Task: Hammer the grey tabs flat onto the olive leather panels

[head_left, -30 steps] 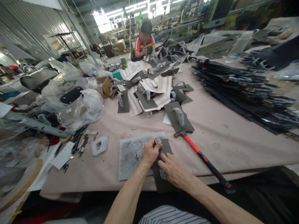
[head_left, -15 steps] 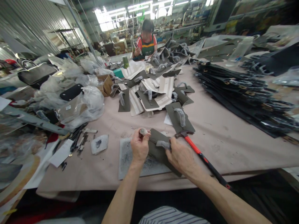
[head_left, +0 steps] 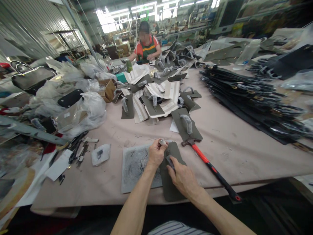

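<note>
My left hand is closed around a small pale cylinder, its round end facing up; I cannot make out what kind it is. Just to the right, my right hand grips the plastic-wrapped handle of a grey-green bag panel. The panel lies slanted over the right side of a scuffed grey slab and reaches the table's front edge. Part of the handle is hidden by my fingers. Right of my hands rests a hammer with a red and black handle, its head touching another handled panel.
Panels with wrapped handles and white striped pieces are heaped mid-table. Black panels are stacked at right. Plastic bags, small tools and a stained pad lie left. A co-worker sits across the table.
The panel has turned more lengthwise and come down toward the table's front edge. Both hands shifted with it, the left moving right. Across the table, the co-worker has lowered a raised hand and leaned left.
</note>
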`<state>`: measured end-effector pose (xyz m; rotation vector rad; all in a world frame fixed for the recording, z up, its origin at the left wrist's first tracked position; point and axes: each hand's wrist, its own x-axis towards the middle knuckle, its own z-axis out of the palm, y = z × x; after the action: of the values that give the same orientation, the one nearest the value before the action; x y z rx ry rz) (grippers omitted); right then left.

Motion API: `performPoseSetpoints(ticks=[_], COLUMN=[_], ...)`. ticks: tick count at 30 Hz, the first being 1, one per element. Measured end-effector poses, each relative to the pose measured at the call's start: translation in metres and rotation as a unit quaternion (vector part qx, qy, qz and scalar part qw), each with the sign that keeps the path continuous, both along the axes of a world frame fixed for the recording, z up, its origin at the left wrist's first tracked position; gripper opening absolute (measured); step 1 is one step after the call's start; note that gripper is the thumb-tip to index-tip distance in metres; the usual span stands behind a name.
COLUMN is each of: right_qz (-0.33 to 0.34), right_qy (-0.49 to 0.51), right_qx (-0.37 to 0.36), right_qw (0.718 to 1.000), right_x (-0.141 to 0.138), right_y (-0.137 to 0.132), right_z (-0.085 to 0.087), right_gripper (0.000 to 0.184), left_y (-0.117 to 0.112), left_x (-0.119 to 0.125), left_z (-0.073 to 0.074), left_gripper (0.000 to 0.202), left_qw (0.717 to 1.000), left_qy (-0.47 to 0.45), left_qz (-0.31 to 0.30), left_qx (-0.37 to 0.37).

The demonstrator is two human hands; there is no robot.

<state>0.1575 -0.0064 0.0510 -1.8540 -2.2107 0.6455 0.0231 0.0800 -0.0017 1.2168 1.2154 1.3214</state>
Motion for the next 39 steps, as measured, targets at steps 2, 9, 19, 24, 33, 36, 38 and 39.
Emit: performPoseSetpoints(ticks=[2, 9, 19, 24, 33, 36, 38, 39], right_qz=[-0.006, -0.038, -0.128, -0.176, -0.309, -0.244, -0.175, -0.146], right_qy=[0.015, 0.096, -0.173, 0.054, 0.452, 0.363, 0.271, 0.219], right_qx=[-0.017, 0.061, 0.017, -0.133, -0.323, -0.205, -0.056, 0.015], right_qw=[1.000, 0.993, 0.976, 0.974, 0.772, 0.875, 0.945, 0.965], right_x=[0.001, 0.041, 0.139, 0.135, 0.098, 0.090, 0.086, 0.084], right_y=[-0.001, 0.010, 0.013, 0.019, 0.009, 0.011, 0.015, 0.018], right_z=[-0.001, -0.010, -0.043, -0.038, -0.016, 0.016, 0.039, 0.048], right_gripper=[0.040, 0.048, 0.024, 0.009, 0.024, 0.034, 0.036, 0.035], left_y=[0.003, 0.004, 0.003, 0.008, 0.005, 0.003, 0.003, 0.002], left_x=[0.000, -0.003, 0.002, 0.006, 0.007, 0.005, 0.005, 0.005], left_z=[-0.008, -0.011, -0.011, -0.008, -0.005, -0.001, 0.001, 0.001], left_gripper=[0.013, 0.017, 0.009, 0.009, 0.006, 0.010, 0.013, 0.013], left_qw=[1.000, 1.000, 0.997, 0.997, 0.989, 0.980, 0.977, 0.977], left_qy=[0.002, 0.003, 0.073, 0.079, 0.144, 0.186, 0.191, 0.189], left_qz=[0.001, 0.008, 0.012, 0.018, 0.000, -0.033, -0.044, -0.046], left_qx=[-0.007, -0.014, 0.003, -0.016, 0.029, 0.066, 0.083, 0.088])
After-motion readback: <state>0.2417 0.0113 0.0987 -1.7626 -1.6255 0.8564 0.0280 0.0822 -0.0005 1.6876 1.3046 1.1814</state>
